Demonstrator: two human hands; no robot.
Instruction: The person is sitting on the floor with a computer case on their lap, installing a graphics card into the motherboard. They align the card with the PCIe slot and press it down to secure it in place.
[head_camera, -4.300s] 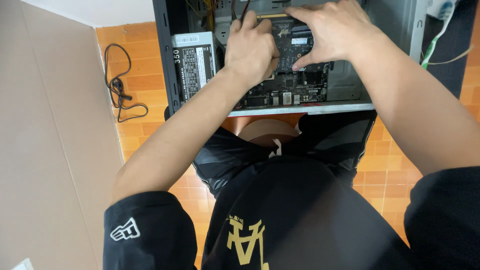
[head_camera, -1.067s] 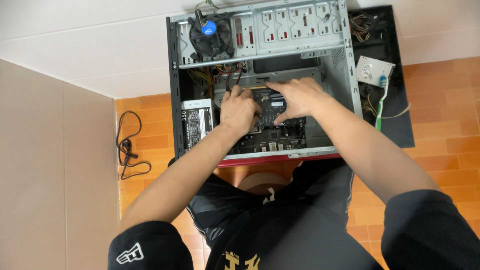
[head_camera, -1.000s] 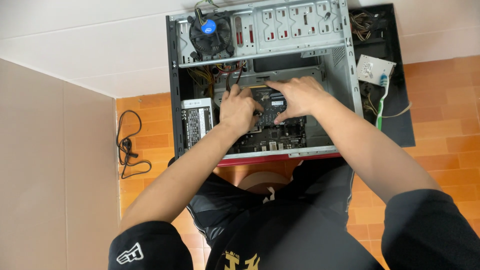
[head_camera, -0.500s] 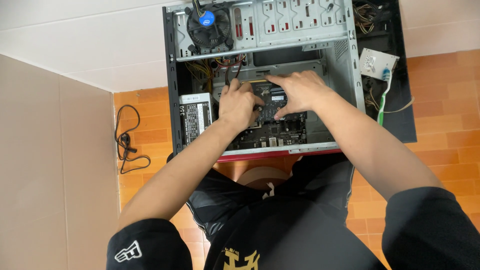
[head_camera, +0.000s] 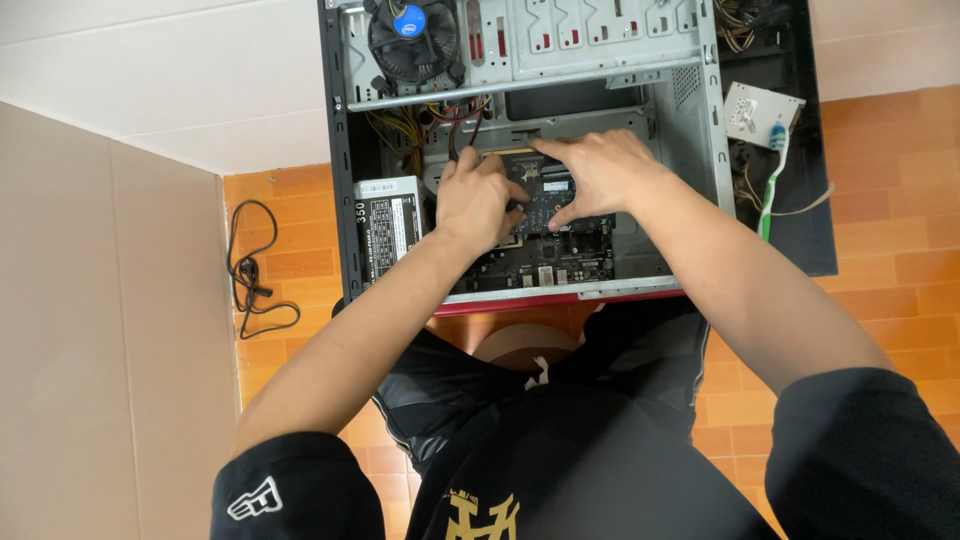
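Hands on a dark circuit card inside an open computer case.
Left hand (head_camera: 478, 203) and right hand (head_camera: 590, 175) both grip the circuit card (head_camera: 545, 195) lying over the motherboard (head_camera: 545, 265) in the case (head_camera: 335, 150).

Support surface: orange tiled floor (head_camera: 890, 200), w/ a white floor section (head_camera: 180, 90) toward the top of the view. Open PC case (head_camera: 335, 150) lies on its side, spanning both sections. Black side panel (head_camera: 815, 225) lies flat on the tiles, directly next to the case on the right. Coiled black cable (head_camera: 250, 270) lies on the tiles left of the case, near but not touching. Beige board (head_camera: 100, 330) covers the floor at far left.
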